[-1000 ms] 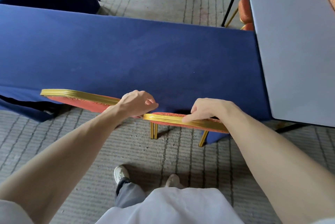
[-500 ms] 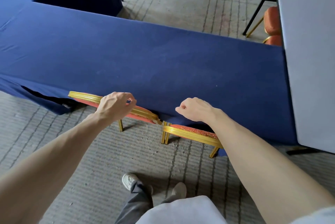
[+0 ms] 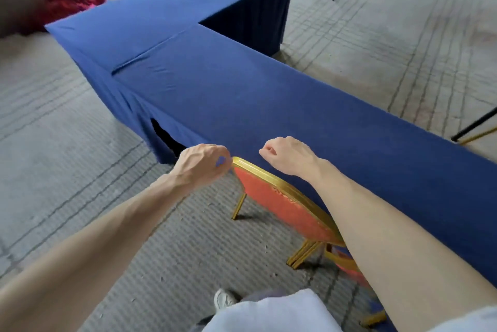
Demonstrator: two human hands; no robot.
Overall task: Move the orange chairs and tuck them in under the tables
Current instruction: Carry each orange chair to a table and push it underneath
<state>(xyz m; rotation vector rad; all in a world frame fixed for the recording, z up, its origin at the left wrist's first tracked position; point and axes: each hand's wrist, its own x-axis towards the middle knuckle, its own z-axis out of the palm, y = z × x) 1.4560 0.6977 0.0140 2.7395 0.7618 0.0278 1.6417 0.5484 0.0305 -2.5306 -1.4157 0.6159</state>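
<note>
Since the nearer orange chair (image 3: pixel 282 208) already has its seat under the blue-draped surface (image 3: pixel 269 105) with only the backrest poking out, there's not much left to shove here, and a second chair (image 3: pixel 347 268) sits tucked right beside it. They look like stiff metal-frame banquet chairs, probably light enough to slide on carpet, and the gold top rail is the obvious place to grab. Her or his left hand (image 3: pixel 201 167) is curled at the rail's corner, can't tell if it's really clamped on. The right hand (image 3: pixel 285 155) is a loose empty fist over the cloth. A second ago both hands were on the rails, and the view has since swung left onto a further blue table (image 3: pixel 188 3) and some red fabric (image 3: pixel 67 0)
</note>
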